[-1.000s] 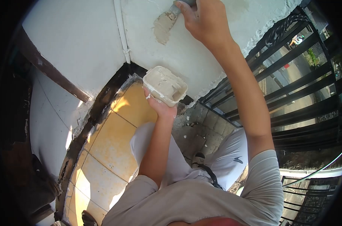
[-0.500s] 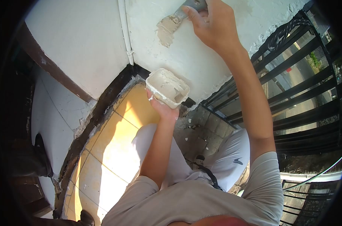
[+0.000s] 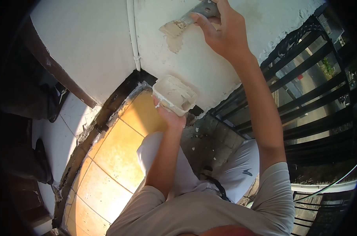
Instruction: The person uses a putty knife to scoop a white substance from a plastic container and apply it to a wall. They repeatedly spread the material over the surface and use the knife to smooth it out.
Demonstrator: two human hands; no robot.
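My right hand (image 3: 225,33) is closed around the grey handle of a putty knife (image 3: 190,15), whose blade carries beige putty and lies against or very near the white wall (image 3: 214,67). Just below the blade, a damp-looking patch of putty (image 3: 174,44) marks the wall. In my left hand (image 3: 171,115) is a white plastic tub (image 3: 174,94), held from beneath and tilted toward me. Putty coats its inside and smears its rim. Some white putty sticks to the left fingers.
A thin white pipe (image 3: 132,35) runs down the wall corner. Black metal railings (image 3: 304,90) stand on the right above a drop to a street. Yellow floor tiles (image 3: 111,157) lie at left, bordered by a broken dark edge. Another person's shoes (image 3: 42,161) show at far left.
The putty knife has shifted slightly left and up, uncovering more of the putty patch. A second shoe and dark trouser leg have come into view at left, and sunlight covers more floor.
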